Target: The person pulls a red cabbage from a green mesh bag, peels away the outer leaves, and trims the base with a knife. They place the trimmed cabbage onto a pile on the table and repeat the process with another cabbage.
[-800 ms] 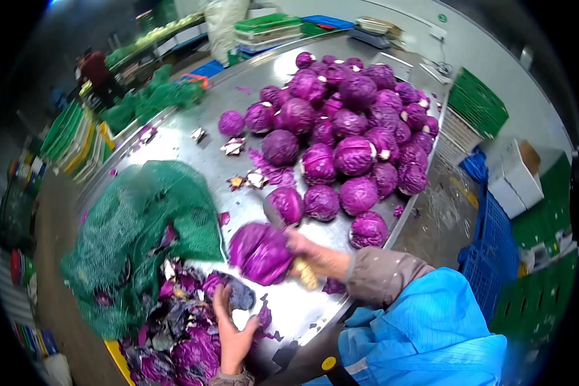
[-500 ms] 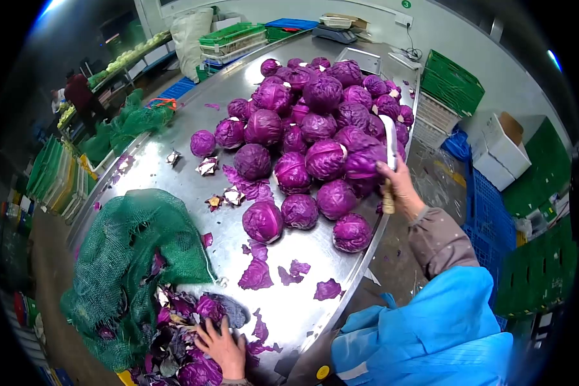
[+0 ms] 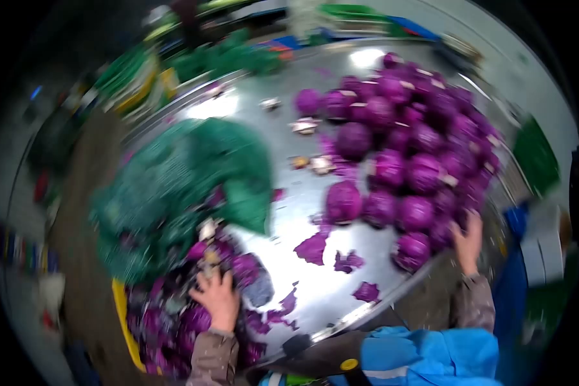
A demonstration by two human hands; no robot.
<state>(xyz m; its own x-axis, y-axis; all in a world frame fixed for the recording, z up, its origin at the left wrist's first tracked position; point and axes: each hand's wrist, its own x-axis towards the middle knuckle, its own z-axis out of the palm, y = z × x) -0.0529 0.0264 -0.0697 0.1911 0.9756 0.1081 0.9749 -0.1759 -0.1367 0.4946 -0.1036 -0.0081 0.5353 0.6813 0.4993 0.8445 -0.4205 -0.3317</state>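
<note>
My left hand (image 3: 217,299) rests with spread fingers on loose purple cabbage leaves (image 3: 164,331) heaped at the table's near left end. A green mesh bag (image 3: 193,174) lies crumpled just beyond it. A pale, tan piece (image 3: 211,257) shows at the fingertips, too blurred to name. On the other side, my right hand (image 3: 468,241) is at the near right edge of a pile of red cabbages (image 3: 424,170), against a cabbage (image 3: 441,230). Its fingers are smeared by motion, and I make out no knife there.
The leaves lie over a yellow-rimmed container (image 3: 121,318). Torn leaves (image 3: 312,249) and cut stumps (image 3: 305,125) are scattered on the metal table (image 3: 289,212). A white box (image 3: 543,254) stands beyond the right side. Green crates (image 3: 125,71) are at the far left.
My view has swung, so the table sits turned and further right. My right hand held a curved knife against the pile before; now no knife shows. My left hand remains on the leaves.
</note>
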